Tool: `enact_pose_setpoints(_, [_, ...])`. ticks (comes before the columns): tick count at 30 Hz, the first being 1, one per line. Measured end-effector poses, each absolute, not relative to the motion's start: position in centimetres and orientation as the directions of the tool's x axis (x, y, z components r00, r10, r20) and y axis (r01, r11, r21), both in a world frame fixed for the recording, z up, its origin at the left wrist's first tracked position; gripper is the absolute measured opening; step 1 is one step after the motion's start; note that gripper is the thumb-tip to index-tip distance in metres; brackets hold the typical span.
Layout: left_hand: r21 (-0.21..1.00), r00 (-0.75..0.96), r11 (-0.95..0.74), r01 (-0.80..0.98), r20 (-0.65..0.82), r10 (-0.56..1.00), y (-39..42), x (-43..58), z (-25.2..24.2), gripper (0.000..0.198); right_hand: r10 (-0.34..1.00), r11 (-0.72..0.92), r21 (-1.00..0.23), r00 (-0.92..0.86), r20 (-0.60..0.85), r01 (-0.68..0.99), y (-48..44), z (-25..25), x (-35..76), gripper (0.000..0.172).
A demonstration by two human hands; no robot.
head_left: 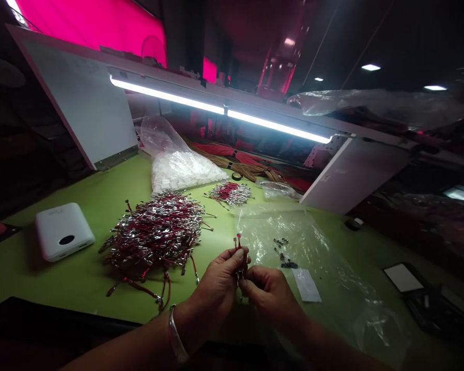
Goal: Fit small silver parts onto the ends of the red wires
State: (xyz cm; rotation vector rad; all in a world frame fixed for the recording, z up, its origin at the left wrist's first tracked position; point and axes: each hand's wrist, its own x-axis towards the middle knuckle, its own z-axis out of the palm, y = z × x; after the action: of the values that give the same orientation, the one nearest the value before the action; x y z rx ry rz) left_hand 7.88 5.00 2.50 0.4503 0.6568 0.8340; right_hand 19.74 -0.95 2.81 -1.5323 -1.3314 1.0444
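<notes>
My left hand (218,281) and my right hand (268,293) meet low in the middle of the view, both pinched around a short red wire (238,252) with metal terminals that sticks up between the fingers. A silver bangle sits on my left wrist. Just left of my hands lies a big heap of red wires with shiny metal terminals (156,234) on the green table (100,196). A smaller heap of the same wires (230,193) lies farther back. A few small dark parts (282,252) rest on a clear plastic bag (294,242) right of my hands.
A white box-shaped device (64,231) sits at the left. A bag of white plastic pieces (178,167) and bundles of tan and red wire (247,167) lie at the back under a bright light strip (216,108). Dark trays (429,299) stand at the right.
</notes>
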Motion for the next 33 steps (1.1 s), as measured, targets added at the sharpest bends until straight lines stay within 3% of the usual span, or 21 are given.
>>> enact_pose_setpoints(7, [0.727, 0.507, 0.563, -0.393, -0.339, 0.792, 5.5, 5.9, 2.0, 0.027, 0.987, -0.150, -0.934, 0.103, -0.123, 0.323, -1.6, 2.9, 19.9, 0.018])
enact_pose_setpoints(15, [0.794, 0.564, 0.549, -0.262, -0.336, 0.754, 4.5, 5.7, 1.8, 0.029, 0.978, -0.203, -0.924, 0.114, -0.176, 0.323, -1.8, 3.5, 20.0, 0.027])
enact_pose_setpoints(22, [0.743, 0.623, 0.615, -0.262, -0.357, 0.697, 3.1, 5.6, 0.9, 0.030, 0.990, -0.138, -0.836, 0.061, -0.125, 0.531, -2.0, 4.1, 19.7, 0.026])
enact_pose_setpoints(27, [0.779, 0.642, 0.611, -0.141, -0.398, 0.655, 3.0, 5.0, 0.7, 0.032, 0.997, -0.082, -0.714, 0.053, -0.064, 0.695, -2.5, 4.7, 20.7, 0.022])
enact_pose_setpoints(30, [0.771, 0.679, 0.633, -0.067, -0.430, 0.596, 2.8, 4.6, 1.1, 0.035, 0.991, -0.098, -0.777, 0.133, -0.019, 0.622, -2.3, 5.0, 21.4, 0.014])
enact_pose_setpoints(33, [0.779, 0.755, 0.627, -0.001, -0.411, 0.512, 2.3, 4.3, 1.4, 0.039, 0.999, -0.043, -0.843, 0.032, -0.031, 0.537, -2.4, 4.8, 21.2, 0.015])
